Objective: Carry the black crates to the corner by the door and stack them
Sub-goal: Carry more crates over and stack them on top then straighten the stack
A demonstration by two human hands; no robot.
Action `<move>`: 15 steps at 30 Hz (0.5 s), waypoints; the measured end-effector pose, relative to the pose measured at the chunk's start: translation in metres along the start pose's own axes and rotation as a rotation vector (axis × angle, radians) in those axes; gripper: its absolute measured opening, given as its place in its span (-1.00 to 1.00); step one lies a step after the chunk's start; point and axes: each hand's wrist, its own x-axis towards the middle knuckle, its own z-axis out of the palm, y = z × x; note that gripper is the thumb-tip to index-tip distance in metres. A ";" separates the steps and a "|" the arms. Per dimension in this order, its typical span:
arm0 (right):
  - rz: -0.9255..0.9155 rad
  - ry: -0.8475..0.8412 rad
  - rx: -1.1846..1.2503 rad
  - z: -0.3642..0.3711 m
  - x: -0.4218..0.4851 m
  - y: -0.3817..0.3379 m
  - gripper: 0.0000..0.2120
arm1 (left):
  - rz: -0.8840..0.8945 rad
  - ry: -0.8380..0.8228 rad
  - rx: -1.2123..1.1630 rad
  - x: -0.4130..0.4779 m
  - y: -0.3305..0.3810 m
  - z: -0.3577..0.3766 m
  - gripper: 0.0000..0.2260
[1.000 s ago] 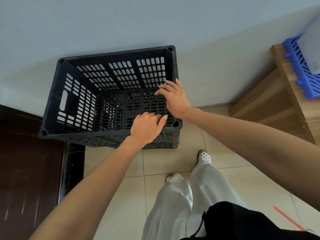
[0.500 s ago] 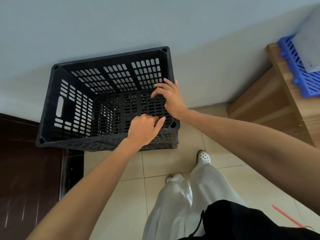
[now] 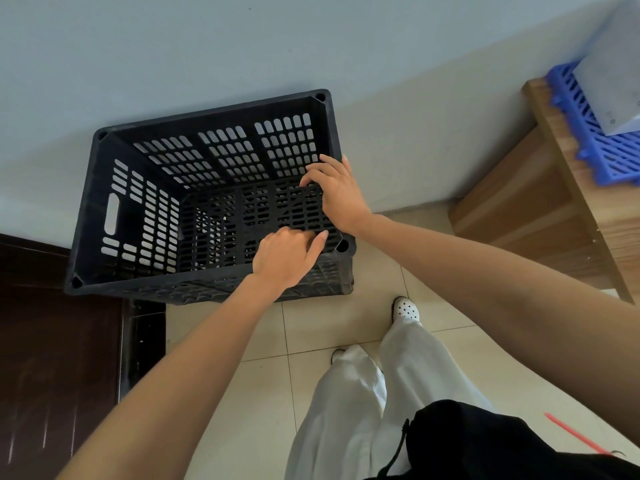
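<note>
— Where it sits against the wall beside the door (image 3: pixel 52 358), is the slotted black plastic crate (image 3: pixel 207 202) gripped?
— Left hand (image 3: pixel 284 259) curls over its near rim; right hand (image 3: pixel 337 192) rests loosely spread on the side rim.

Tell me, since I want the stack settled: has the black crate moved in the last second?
No. The black crate sits the same way against the wooden table's corner; only the camera shifted slightly.

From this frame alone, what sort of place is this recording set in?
Probably an indoor storeroom or back room: a tiled floor, a dark wooden door beside the black crate, and a wooden shelf holding a blue crate.
</note>
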 end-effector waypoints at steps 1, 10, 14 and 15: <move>-0.004 -0.001 -0.007 0.000 0.000 0.000 -0.50 | -0.001 -0.001 0.000 0.000 0.000 0.000 -0.44; -0.001 0.006 -0.030 -0.001 -0.001 -0.003 -0.57 | 0.027 0.025 -0.019 -0.002 -0.002 0.001 -0.51; -0.033 -0.039 -0.055 -0.004 0.000 -0.001 -0.53 | 0.021 0.007 -0.047 0.001 -0.005 0.001 -0.54; -0.035 -0.042 -0.050 -0.005 0.002 0.001 -0.52 | 0.007 0.017 -0.077 0.003 -0.005 0.000 -0.56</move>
